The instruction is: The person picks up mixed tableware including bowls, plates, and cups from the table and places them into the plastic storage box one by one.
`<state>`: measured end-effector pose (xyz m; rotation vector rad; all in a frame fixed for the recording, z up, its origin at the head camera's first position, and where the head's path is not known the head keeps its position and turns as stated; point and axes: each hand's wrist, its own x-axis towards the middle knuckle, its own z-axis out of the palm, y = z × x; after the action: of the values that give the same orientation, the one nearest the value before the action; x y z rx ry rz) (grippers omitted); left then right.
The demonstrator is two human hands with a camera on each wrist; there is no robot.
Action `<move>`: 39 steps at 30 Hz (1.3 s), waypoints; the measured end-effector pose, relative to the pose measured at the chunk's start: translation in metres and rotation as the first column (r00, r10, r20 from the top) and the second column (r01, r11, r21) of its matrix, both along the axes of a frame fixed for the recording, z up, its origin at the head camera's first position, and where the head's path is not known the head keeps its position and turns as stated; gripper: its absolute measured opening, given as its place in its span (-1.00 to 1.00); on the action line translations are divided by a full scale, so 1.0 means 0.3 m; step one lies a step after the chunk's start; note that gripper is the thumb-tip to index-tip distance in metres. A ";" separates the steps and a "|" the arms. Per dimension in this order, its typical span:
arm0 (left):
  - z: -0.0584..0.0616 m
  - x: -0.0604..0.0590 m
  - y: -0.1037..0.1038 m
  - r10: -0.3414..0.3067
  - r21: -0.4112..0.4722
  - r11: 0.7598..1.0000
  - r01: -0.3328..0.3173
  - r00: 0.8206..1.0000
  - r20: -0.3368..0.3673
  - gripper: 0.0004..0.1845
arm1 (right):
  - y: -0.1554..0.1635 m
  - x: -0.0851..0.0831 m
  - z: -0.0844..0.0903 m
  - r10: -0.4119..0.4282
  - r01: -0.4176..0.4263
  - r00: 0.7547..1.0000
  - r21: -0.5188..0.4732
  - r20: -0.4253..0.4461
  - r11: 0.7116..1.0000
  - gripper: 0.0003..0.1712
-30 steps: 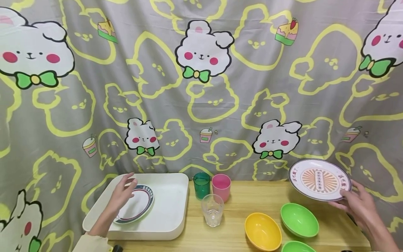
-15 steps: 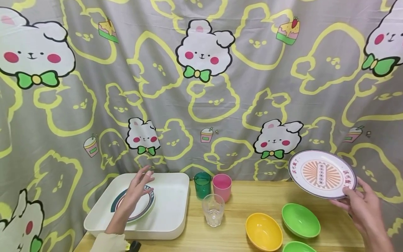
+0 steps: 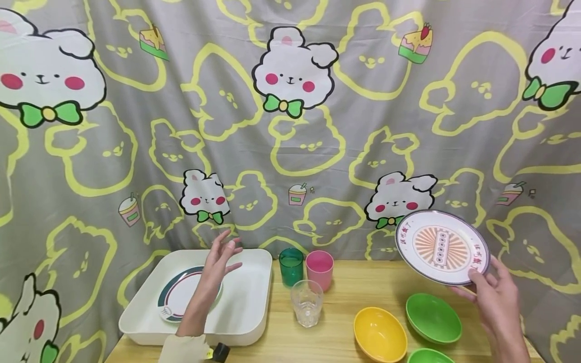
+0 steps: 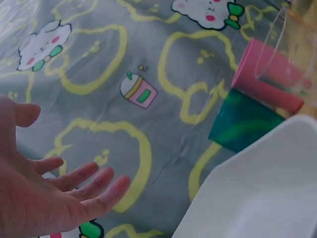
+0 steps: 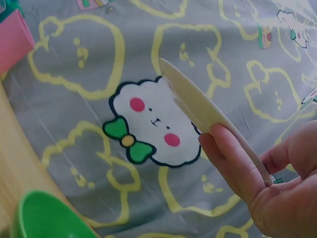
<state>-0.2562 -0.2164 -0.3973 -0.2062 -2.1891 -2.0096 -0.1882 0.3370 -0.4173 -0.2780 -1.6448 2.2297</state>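
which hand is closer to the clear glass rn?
Left. The left hand hovers open over the white tray, just left of the clear glass. The right hand holds the patterned plate up, far to its right.

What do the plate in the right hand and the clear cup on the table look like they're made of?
Plate: likely glossy melamine or glazed ceramic, going by its thin rim and printed pattern. Clear cup: transparent glass or clear plastic, with a textured wall; I can't tell which.

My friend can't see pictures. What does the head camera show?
A right hand holds up a patterned plate above green and yellow bowls. The left hand hovers open over a white tray holding a striped plate.
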 end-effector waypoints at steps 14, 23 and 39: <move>-0.018 0.009 0.124 -0.096 0.094 0.991 0.099 0.995 -0.032 -0.37 | -0.123 -0.005 -0.019 0.023 -0.029 0.996 -0.071 -0.080 0.997 -0.14; -0.049 0.010 0.181 -0.136 0.161 0.977 0.143 0.989 -0.050 -0.40 | -0.213 -0.032 -0.022 0.055 -0.052 0.997 0.061 -0.048 0.997 -0.15; -0.083 0.019 0.243 -0.221 0.279 0.932 0.232 0.973 -0.071 -0.39 | -0.366 -0.060 -0.014 0.101 -0.105 0.994 0.182 0.034 0.978 -0.22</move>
<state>-0.2504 -0.1433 -0.4223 -0.4737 -1.8946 -2.3925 -0.2063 0.2273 -0.4216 -0.1762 -1.9038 2.1347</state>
